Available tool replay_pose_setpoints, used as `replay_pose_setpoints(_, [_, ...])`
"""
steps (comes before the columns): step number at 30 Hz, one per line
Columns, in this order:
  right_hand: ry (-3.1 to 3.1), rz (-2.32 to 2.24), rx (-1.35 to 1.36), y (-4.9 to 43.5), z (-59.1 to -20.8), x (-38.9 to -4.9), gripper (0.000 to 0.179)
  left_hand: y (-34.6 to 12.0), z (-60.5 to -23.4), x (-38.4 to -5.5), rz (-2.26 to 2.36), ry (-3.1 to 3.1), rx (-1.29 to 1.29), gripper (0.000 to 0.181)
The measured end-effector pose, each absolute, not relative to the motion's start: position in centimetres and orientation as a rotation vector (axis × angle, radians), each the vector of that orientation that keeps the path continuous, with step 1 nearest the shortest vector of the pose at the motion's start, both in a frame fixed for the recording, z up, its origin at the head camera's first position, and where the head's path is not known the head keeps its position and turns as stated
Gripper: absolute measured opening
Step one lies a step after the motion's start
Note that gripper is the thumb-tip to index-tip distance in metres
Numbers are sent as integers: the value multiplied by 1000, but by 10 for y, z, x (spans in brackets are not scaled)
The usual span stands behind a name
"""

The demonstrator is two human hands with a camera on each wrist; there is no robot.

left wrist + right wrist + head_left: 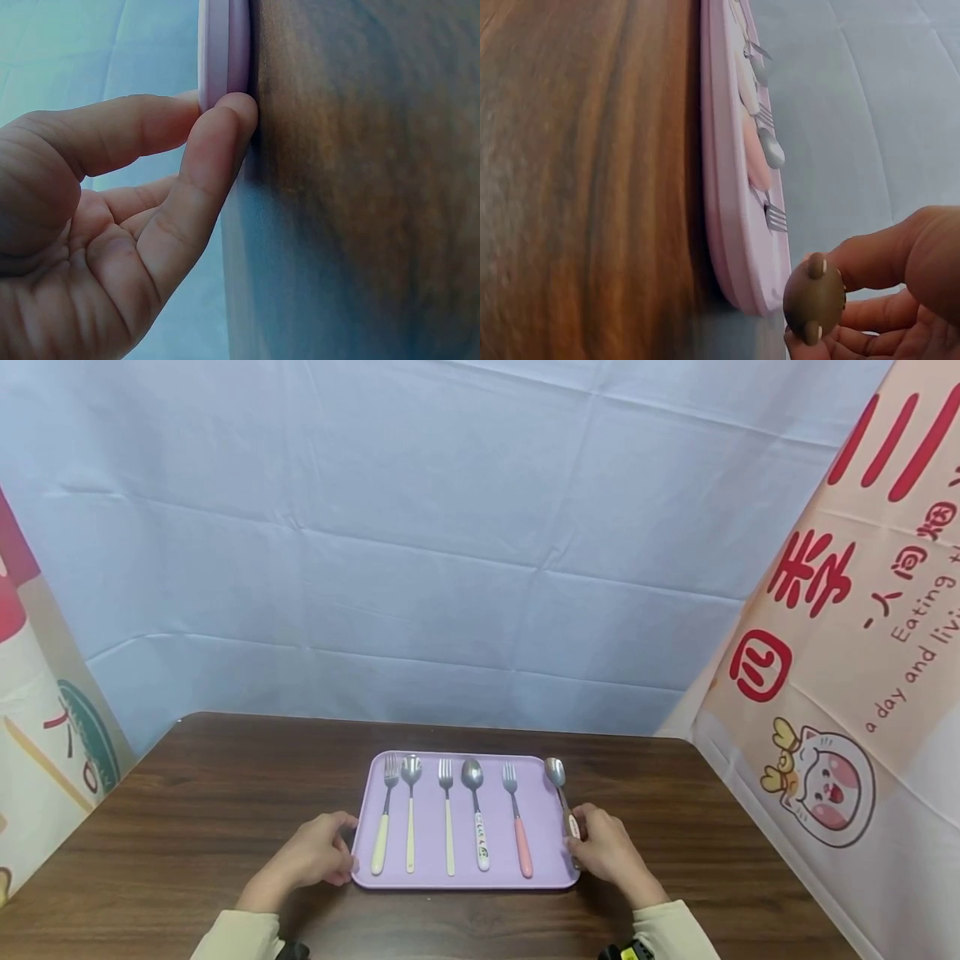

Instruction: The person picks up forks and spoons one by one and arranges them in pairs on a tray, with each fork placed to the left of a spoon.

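Observation:
A lilac tray [429,839] lies on the table, with a row of forks and spoons across it. At its left rim, my left hand [318,850] pinches the edge between thumb and fingers [202,157]. My right hand [609,845] holds a spoon [555,770] by its brown handle over the tray's right edge; the handle's rounded end [808,304] faces the right wrist camera. Left of that spoon lie a pink-handled fork [522,847], a spoon with a patterned white handle [481,839], and a thin fork [448,827]. Farther left are a slim spoon [410,818] and a cream-handled fork [382,839].
The dark wooden table [247,777] reaches out on both sides of the tray. Behind it hangs a pale blue cloth [420,568]. A printed cloth with red characters [817,635] hangs at the right, another printed cloth [45,718] at the left.

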State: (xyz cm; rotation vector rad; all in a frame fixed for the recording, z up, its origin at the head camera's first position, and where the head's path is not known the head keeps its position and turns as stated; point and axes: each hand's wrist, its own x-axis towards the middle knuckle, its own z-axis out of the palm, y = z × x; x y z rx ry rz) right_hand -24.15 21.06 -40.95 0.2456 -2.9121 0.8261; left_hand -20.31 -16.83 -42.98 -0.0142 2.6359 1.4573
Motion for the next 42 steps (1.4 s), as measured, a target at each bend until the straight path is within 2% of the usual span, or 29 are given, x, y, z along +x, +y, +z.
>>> replay_pose_setpoints(21, [-2890,791,318,185,-421,-243,37,-168,-430,-203,1464,2628,-14,51])
replay_pose_setpoints(42, [-2879,659,335,181,-426,-243,29,-168,-430,-203,1456,2645,-22,51])
